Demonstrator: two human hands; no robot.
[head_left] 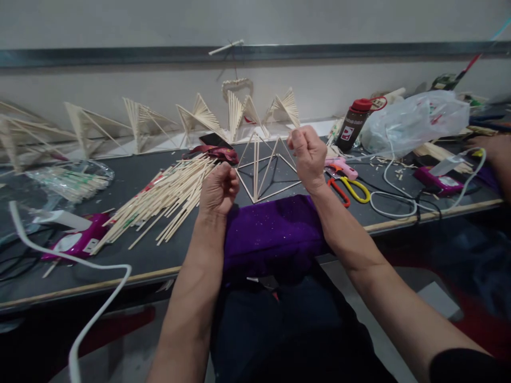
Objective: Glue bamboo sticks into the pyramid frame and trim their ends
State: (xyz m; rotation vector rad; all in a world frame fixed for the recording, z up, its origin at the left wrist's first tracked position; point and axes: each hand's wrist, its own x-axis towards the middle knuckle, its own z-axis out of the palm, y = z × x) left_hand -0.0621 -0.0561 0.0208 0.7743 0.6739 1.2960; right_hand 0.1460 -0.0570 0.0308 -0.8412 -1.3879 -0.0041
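Observation:
My left hand (219, 190) is held up above the table, its fingers curled into a loose fist, beside a spread bundle of thin wooden sticks (167, 189). My right hand (307, 157) is closed in a fist, higher and further right. Nothing shows in either hand. Between them, a little beyond, stands an open frame of joined sticks (257, 199), its right side partly covered by my right hand. A purple cloth (273, 229) with pale specks lies at the table's front edge, between my forearms.
Fan-shaped stick structures (205, 117) line the wall. Scissors (359, 190), a pink glue gun (345, 167), a bottle (353, 125) and a plastic bag (419, 119) are on the right. White cables (395, 214) run to magenta power blocks (439, 181). Another person's arm (493, 159) reaches in at right.

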